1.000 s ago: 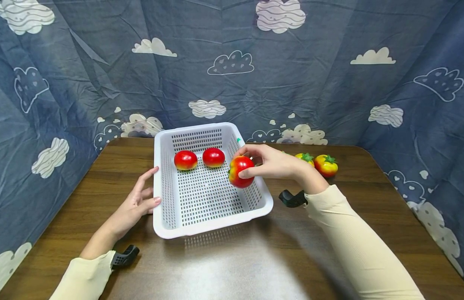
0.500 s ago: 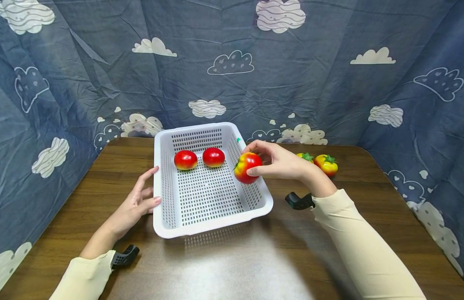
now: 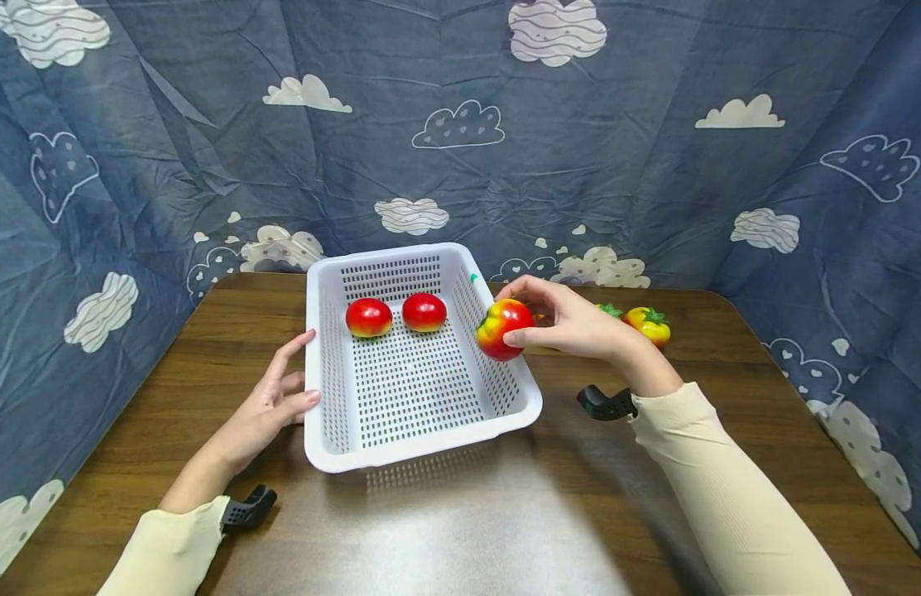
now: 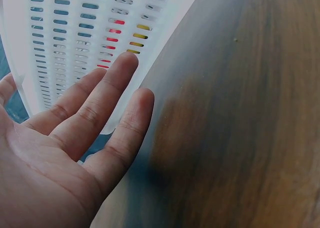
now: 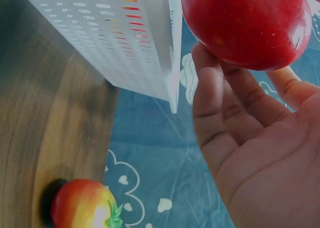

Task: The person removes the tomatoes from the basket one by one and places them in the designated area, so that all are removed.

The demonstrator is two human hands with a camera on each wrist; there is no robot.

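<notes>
Right hand (image 3: 572, 323) grips toy tomato (image 3: 505, 329) at right rim of white basket (image 3: 430, 441)

Hands stand well apart across a wooden table (image 3: 229, 348): the right hand's fingers and thumb clamp the toy tomato, while the left hand (image 3: 270, 397), loosely spread, rests thumb and fingertip against the basket's left rim. The held fruit is aloft beside the right rim; whether it touches the plastic cannot be told. The step in hand looks like a transfer across that edge, though one instant does not show whether inward or outward. The next move likely calls for keeping the round fruit clear of the lip, then a gentle release so it does not roll.

Toward the basket's far edge lie two glossy oval fruits, a left red fruit (image 3: 368, 318) and a right red fruit (image 3: 424, 313), both yellow underneath. Near the table's far right corner sit a yellow-and-red tomato (image 3: 648, 325) with a spiky green top and, partly behind the right wrist, a half-hidden tomato (image 3: 611, 310). Slotted walls and a smooth, rounded rim shape the basket; dark grain streaks the table, and creased blue cloth (image 3: 616, 182) printed with clouds hangs behind.
</notes>
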